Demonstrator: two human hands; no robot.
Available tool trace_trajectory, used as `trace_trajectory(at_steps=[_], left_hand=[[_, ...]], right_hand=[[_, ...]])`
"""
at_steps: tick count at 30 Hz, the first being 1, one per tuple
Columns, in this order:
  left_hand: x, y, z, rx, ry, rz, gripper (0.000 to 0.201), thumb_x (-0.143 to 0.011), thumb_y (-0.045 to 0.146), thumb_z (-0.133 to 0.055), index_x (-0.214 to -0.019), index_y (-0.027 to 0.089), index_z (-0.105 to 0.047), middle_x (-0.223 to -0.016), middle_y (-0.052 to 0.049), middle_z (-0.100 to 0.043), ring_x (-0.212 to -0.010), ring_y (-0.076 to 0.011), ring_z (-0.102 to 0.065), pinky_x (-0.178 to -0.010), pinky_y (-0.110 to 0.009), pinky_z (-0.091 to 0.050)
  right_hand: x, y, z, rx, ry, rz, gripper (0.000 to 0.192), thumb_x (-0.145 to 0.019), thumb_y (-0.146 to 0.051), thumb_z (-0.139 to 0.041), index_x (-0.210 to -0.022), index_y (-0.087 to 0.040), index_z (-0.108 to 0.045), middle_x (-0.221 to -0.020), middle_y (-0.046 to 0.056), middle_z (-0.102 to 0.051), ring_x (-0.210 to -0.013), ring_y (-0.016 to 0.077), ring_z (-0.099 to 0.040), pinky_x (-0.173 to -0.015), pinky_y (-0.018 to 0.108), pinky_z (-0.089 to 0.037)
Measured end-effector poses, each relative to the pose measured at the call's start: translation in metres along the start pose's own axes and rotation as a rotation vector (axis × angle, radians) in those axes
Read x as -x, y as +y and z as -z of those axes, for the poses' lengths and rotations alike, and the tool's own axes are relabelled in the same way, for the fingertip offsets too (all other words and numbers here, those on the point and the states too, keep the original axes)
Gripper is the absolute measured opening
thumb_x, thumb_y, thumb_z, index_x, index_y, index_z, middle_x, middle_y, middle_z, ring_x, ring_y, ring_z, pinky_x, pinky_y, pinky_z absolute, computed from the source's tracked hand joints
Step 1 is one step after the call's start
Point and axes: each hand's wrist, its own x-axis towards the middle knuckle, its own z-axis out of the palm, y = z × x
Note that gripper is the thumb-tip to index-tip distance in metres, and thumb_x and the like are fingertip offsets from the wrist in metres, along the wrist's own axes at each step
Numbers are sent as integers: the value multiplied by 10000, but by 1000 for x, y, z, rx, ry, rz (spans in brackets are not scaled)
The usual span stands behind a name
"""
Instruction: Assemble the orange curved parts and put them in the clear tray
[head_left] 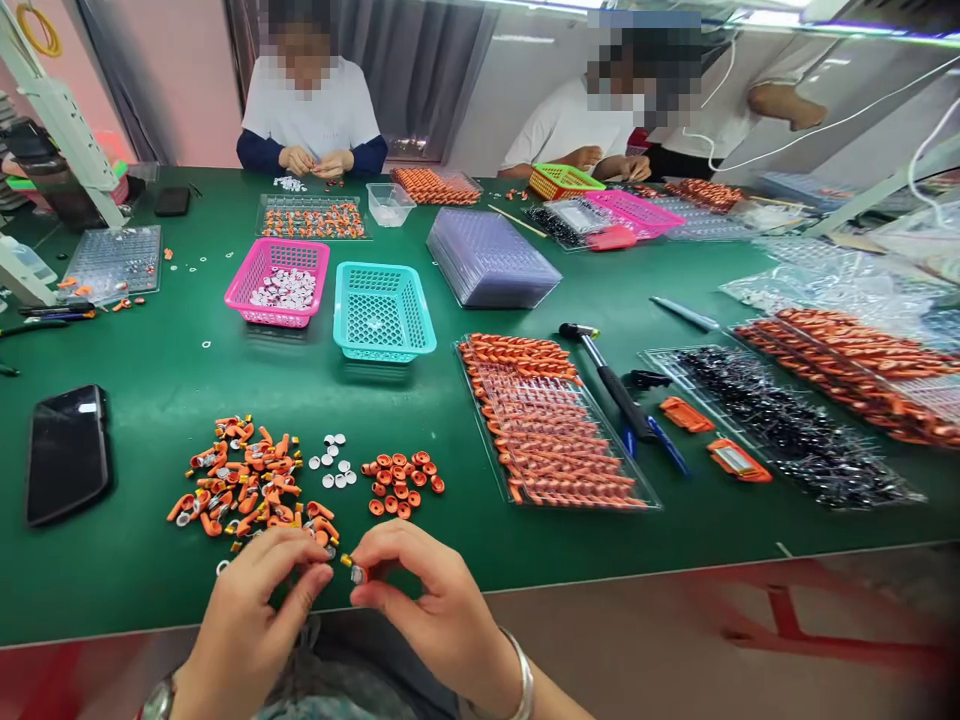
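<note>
The right hand (420, 585) pinches a small orange-and-metal part (355, 572) in its grip at the table's (150, 380) near edge. The left hand (259, 590), at nine o'clock of it, has fingertips closed beside the part; whether they touch it I cannot tell. At twelve o'clock lie orange caps (401, 482), white discs (334, 462) and an orange parts pile (247, 480).

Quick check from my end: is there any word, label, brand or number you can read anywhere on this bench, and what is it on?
No readable text in this view.
Phone: screen dark, no brand visible.
Small part pinched between left hand and right hand: too small to show any marking.
Pink basket, teal basket: no labels.
</note>
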Motion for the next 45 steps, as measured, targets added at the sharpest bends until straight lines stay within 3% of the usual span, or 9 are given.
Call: trace_trajectory(at_steps=[3,6,9,15,21,30,36,41,45], left_hand=[[0,17,-7,397,-187,277,157,-889,344,-623,-875,214,-710,-821,-20,-713,-764,-175,-662,-686,-237,-523],[0,24,-12,715,-216,474,233,-815,422,-707,-890,201,-713,-792,-12,-705,-735,-161,-641,-664,-220,-509],[2,23,-14,802,-208,541,250,-759,412,-771,-818,177,-711,-716,2,-673,-676,-138,-606,-638,-211,-486],[3,20,-15,715,-174,446,221,-777,363,-748,-723,166,-666,-732,-23,-681,-680,-161,-623,-639,-252,-522],[9,25,-15,314,-2,248,36,-823,207,-658,-789,203,-668,-722,8,-707,-653,-147,-682,-619,-206,-561],[6,29,-10,-63,123,-110,183,-803,112,-627,-937,234,-608,-739,37,-713,-605,-114,-694,-607,-159,-569],[5,33,-9,-50,95,-65,202,-788,115,-627,-947,238,-613,-726,41,-715,-588,-113,-690,-587,-156,-564],[-1,33,-2,209,-120,121,79,-832,181,-629,-866,222,-688,-743,8,-712,-647,-139,-676,-606,-192,-550],[-6,31,4,349,-197,135,144,-852,330,-679,-774,218,-723,-709,-10,-649,-663,-151,-607,-609,-227,-500]], right_hand=[[6,-3,-4,-94,81,44,120,-831,-196,-741,-884,-225,-637,-820,15,-659,-734,153,-647,-657,238,-542],[9,-4,-7,-68,126,115,117,-833,-185,-739,-893,-224,-647,-803,17,-659,-720,149,-654,-656,235,-550],[11,-4,-8,-1,125,185,86,-866,-174,-697,-923,-223,-655,-817,30,-662,-703,147,-660,-646,235,-566],[15,-5,-8,71,104,242,100,-907,-147,-628,-959,-229,-648,-816,40,-667,-703,155,-656,-638,243,-581],[17,-7,-8,116,96,160,132,-893,-104,-606,-955,-219,-625,-854,52,-643,-736,163,-646,-665,258,-581],[20,-8,-12,330,75,213,295,-857,-12,-477,-1064,-200,-572,-899,89,-634,-797,192,-618,-693,300,-577],[21,-7,-15,435,62,247,211,-862,-33,-468,-964,-185,-573,-818,87,-620,-709,199,-574,-620,303,-545],[19,-13,-8,268,68,149,186,-851,-42,-482,-899,-199,-570,-771,43,-597,-684,163,-583,-607,245,-514],[19,-17,-2,119,25,81,136,-836,-92,-504,-845,-208,-575,-732,13,-556,-628,141,-548,-553,229,-454]])
